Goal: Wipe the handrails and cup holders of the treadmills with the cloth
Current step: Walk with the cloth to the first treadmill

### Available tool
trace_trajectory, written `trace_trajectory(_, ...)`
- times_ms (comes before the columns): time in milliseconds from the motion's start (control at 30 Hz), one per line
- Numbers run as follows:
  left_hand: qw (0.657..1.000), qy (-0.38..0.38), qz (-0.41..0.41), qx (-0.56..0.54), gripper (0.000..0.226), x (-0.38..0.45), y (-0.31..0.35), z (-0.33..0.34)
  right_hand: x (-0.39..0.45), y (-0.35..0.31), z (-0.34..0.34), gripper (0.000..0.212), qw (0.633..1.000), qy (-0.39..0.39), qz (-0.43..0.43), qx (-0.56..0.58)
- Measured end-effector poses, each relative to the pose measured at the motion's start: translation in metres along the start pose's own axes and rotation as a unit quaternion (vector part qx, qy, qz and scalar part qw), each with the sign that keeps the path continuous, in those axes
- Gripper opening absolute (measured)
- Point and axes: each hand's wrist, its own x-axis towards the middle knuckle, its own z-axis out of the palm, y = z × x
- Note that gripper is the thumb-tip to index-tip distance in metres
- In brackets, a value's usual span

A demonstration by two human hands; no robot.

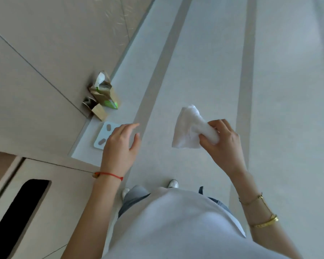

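Red string bracelet, gold bangles, white shirt, jeans.

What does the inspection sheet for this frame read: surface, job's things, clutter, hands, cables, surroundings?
Surface: pale floor with darker stripes.
Job's things: white cloth, bunched; no treadmill in view.
Clutter: tissue box and small paper bag by the wall; white scale on the floor.
Hands: right hand grips the cloth; left hand open, holding nothing.
Cables: nothing seen.
Surroundings: beige wall panels; dark slot at lower left.
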Motion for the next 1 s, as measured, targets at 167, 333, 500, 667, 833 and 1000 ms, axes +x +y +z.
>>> trace_trajectory(167,0.997,-0.052,0.060,0.002,0.029,0.050,0.049,0.041,0.008,0.047,-0.036,0.023,0.996,0.059,0.065,0.005)
trace_trajectory(333,0.984,-0.110,0.138,0.007,0.028,0.108,0.097,0.088,0.020,0.095,-0.059,0.022,0.984,0.113,0.137,0.003)
trace_trajectory(500,0.967,-0.157,0.201,-0.004,0.026,0.177,0.148,0.148,0.046,0.150,-0.079,0.023,0.967,0.166,0.194,-0.006)
trace_trajectory(667,0.946,-0.185,0.265,-0.019,0.027,0.265,0.217,0.212,0.103,0.207,-0.115,0.022,0.944,0.215,0.251,-0.020)
trace_trajectory(833,0.923,-0.205,0.324,-0.028,0.027,0.349,0.295,0.271,0.169,0.258,-0.168,0.020,0.919,0.271,0.283,-0.037)
trace_trajectory(1000,0.896,-0.247,0.367,-0.029,0.027,0.408,0.363,0.323,0.209,0.299,-0.210,0.020,0.889,0.312,0.331,-0.059)
